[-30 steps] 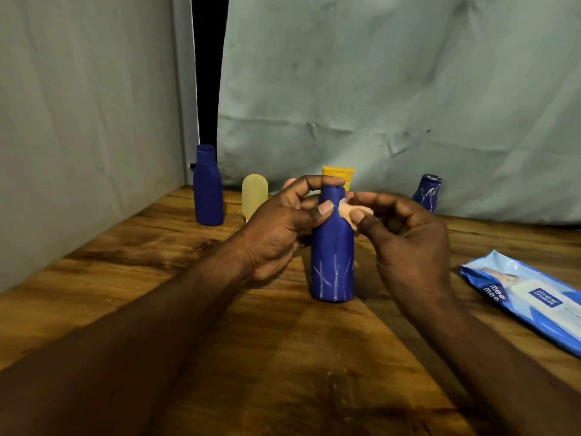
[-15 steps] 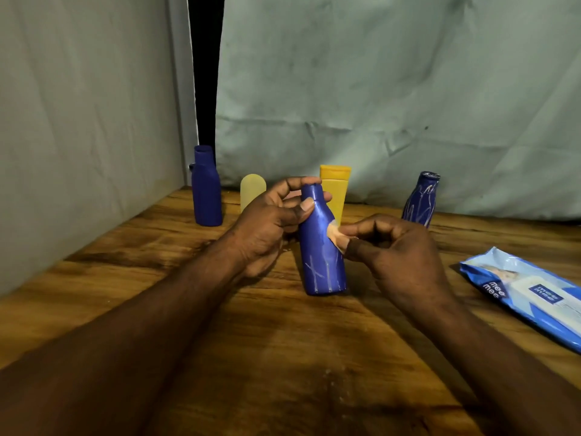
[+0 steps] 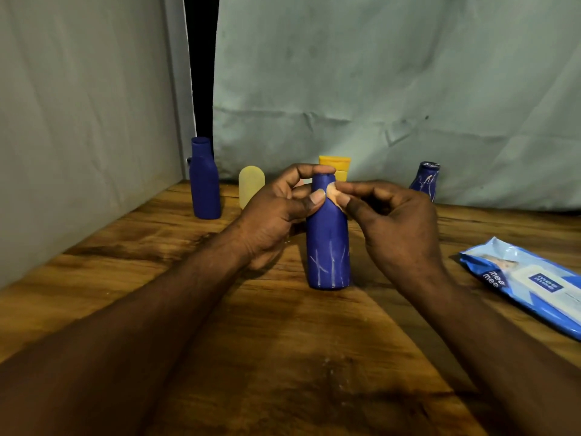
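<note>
Two forearms come in from the near edge across the wooden counter (image 3: 283, 357) and meet at a blue bottle (image 3: 328, 247), which stands upright in the middle of the scene, its base flat on the wood. The left hand (image 3: 276, 212) grasps the bottle at its neck, forefinger hooked over the top and thumb pressed on the near side of the shoulder. The right hand (image 3: 396, 221) pinches a small peach scrap (image 3: 332, 194) between thumb and forefinger and holds it against the bottle's shoulder, just beside the left thumb; its other fingers are curled loosely behind. Whether the scrap is a sticker being peeled off or a pad for rubbing cannot be told. By my reading the work is at the top of the bottle only: the pale streaks low on its body look untouched, so most of the surface is left to do, and the scrap is neither free of the bottle nor set down. To the right, well apart from the hands, lies a blue pack of wipes (image 3: 528, 284). At the far edge, in front of the hanging cloth (image 3: 408, 89), stand a dark blue bottle (image 3: 204, 184) at the left, a pale yellow cap (image 3: 251, 188) beside it, a yellow tube (image 3: 338, 166) behind the hands and a small blue bottle (image 3: 426, 180) with similar pale streaks at the right
</note>
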